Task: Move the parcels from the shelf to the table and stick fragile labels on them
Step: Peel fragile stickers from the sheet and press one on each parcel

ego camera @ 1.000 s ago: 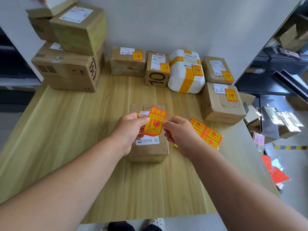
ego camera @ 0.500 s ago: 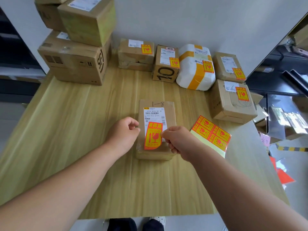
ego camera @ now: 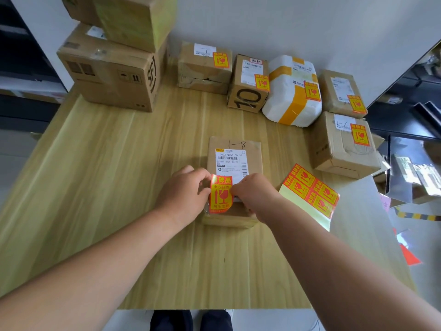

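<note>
Table (ego camera: 119,163) — left hand (ego camera: 183,192), right hand (ego camera: 255,197) pinching label (ego camera: 220,194) on parcel (ego camera: 235,144)

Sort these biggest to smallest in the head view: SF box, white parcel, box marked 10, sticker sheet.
SF box
white parcel
box marked 10 and sticker sheet: look alike; the sheet lies nearer, so unranked.

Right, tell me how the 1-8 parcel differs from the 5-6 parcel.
The 1-8 parcel lies centrally, flatter; the 5-6 parcel sits bulkier to the right. On 1-8 the fragile label is held by the left hand and right hand, corner curled; 5-6's label lies flat. Both are brown cardboard.
</note>
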{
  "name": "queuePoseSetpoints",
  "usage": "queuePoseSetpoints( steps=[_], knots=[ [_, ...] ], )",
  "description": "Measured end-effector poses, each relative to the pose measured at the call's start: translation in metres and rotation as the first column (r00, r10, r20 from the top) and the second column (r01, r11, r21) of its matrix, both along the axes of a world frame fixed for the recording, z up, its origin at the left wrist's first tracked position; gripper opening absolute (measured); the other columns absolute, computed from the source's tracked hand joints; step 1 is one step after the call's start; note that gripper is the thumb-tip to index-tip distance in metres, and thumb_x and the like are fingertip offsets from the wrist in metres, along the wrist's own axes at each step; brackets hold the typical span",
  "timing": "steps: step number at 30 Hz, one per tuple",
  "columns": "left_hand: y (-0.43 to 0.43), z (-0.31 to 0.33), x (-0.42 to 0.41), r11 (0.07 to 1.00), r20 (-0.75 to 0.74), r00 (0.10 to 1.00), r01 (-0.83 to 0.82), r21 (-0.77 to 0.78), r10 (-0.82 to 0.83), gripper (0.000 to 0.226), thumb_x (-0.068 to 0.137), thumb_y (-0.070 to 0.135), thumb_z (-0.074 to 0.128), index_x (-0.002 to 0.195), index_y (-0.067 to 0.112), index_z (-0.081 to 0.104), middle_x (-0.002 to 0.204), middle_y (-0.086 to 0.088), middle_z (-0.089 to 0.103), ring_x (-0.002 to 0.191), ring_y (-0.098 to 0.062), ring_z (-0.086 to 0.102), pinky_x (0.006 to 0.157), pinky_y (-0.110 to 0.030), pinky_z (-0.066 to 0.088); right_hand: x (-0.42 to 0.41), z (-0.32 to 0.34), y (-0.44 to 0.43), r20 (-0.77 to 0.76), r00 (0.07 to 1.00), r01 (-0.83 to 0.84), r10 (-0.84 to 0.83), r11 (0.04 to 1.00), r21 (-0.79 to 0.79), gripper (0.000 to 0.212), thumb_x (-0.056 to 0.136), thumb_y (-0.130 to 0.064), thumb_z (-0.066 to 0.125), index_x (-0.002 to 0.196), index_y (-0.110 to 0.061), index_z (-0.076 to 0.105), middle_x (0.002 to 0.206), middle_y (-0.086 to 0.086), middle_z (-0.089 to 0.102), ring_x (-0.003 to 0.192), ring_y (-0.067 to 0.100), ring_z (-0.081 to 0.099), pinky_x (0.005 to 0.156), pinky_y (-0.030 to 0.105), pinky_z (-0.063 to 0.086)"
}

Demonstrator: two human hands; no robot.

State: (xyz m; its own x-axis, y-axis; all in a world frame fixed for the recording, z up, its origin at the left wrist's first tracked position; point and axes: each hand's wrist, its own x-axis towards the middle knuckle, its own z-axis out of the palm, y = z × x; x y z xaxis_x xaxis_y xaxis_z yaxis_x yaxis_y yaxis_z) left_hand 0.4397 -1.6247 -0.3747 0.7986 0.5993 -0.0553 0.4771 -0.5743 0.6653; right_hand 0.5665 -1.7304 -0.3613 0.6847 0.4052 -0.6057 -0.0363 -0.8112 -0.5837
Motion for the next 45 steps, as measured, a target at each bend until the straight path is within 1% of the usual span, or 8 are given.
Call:
queuePoseSetpoints(
  steps=[10,16,22,27,30,33,37,45],
  knots=[
    [0.002,-0.002,0.002,0.992,-0.012,0.997,0.082,0.091,-0.081,0.028,0.088,0.023,0.062,0.115,0.031,0.064,0.089,0.004,0.047,0.078,-0.014,0.042,0.064,-0.026,0.030,-0.001,-0.002,0.003,0.036,0.999,0.003,-0.002,1.000,-0.031,0.018,0.082,-0.016,0.063,0.068,-0.017,0.051,0.065,0.000,0.049,0.055,0.013,0.046,0.055,0.025,0.045],
    [0.002,-0.009,0.004,0.989,-0.086,0.991,0.109,0.098,-0.100,0.033,0.089,0.029,0.061,0.122,0.030,0.063,0.095,0.002,0.047,0.098,-0.020,0.049,0.073,-0.029,0.040,-0.003,-0.004,0.005,0.114,0.992,-0.039,0.046,0.997,-0.065,0.012,0.080,-0.021,0.066,0.074,-0.015,0.057,0.076,0.003,0.058,0.069,0.022,0.054,0.065,0.029,0.050],
    [0.001,-0.008,0.005,0.991,-0.110,0.990,0.098,0.089,-0.088,0.033,0.089,0.030,0.060,0.123,0.030,0.062,0.095,0.002,0.047,0.100,-0.020,0.049,0.072,-0.028,0.038,-0.012,0.004,0.002,0.330,0.927,-0.122,0.179,0.975,-0.186,0.030,0.080,-0.033,0.072,0.092,-0.016,0.050,0.073,-0.006,0.052,0.069,0.019,0.053,0.048,0.026,0.030],
    [0.000,-0.009,0.005,0.988,-0.104,0.990,0.108,0.112,-0.096,0.036,0.089,0.029,0.061,0.125,0.028,0.061,0.095,0.004,0.046,0.098,-0.019,0.049,0.074,-0.028,0.041,-0.012,-0.001,-0.014,0.582,0.741,-0.306,0.334,0.940,-0.150,0.014,0.092,-0.026,0.056,0.101,-0.015,0.056,0.094,0.000,0.059,0.083,0.024,0.054,0.063,0.032,0.038],
    [-0.001,-0.010,0.004,0.970,-0.078,0.989,0.139,0.201,-0.125,0.040,0.085,0.029,0.067,0.124,0.023,0.062,0.096,0.002,0.048,0.098,-0.023,0.047,0.084,-0.036,0.045,-0.011,-0.016,-0.024,0.741,0.513,-0.501,0.433,0.852,-0.152,0.031,0.091,-0.027,0.046,0.109,-0.015,0.069,0.111,0.002,0.066,0.102,0.030,0.060,0.080,0.038,0.047],
    [-0.002,-0.015,0.002,0.939,-0.105,0.986,0.158,0.305,-0.132,0.045,0.079,0.032,0.072,0.122,0.022,0.064,0.112,-0.006,0.056,0.112,-0.031,0.045,0.093,-0.046,0.043,-0.008,-0.028,-0.034,0.752,0.325,-0.599,0.573,0.740,-0.306,0.047,0.090,-0.036,0.036,0.121,-0.018,0.067,0.129,-0.002,0.063,0.122,0.029,0.055,0.094,0.042,0.046],
    [-0.003,-0.018,0.001,0.931,-0.209,0.972,0.174,0.321,-0.109,0.047,0.086,0.042,0.062,0.132,0.033,0.056,0.144,-0.007,0.042,0.139,-0.029,0.023,0.106,-0.045,0.024,-0.002,-0.035,-0.038,0.707,0.294,-0.617,0.643,0.693,-0.373,0.054,0.093,-0.043,0.031,0.133,-0.019,0.059,0.140,-0.005,0.055,0.134,0.031,0.044,0.104,0.040,0.020],
    [-0.009,-0.013,-0.006,0.899,-0.210,0.951,0.288,0.331,-0.227,0.055,0.090,0.041,0.056,0.138,0.014,0.050,0.149,-0.004,0.041,0.141,-0.026,0.031,0.113,-0.043,0.022,-0.007,-0.034,-0.042,0.747,0.308,-0.655,0.589,0.701,-0.283,0.055,0.094,-0.039,0.034,0.132,-0.007,0.058,0.137,0.010,0.057,0.129,0.032,0.051,0.104,0.049,0.041]
  ],
)
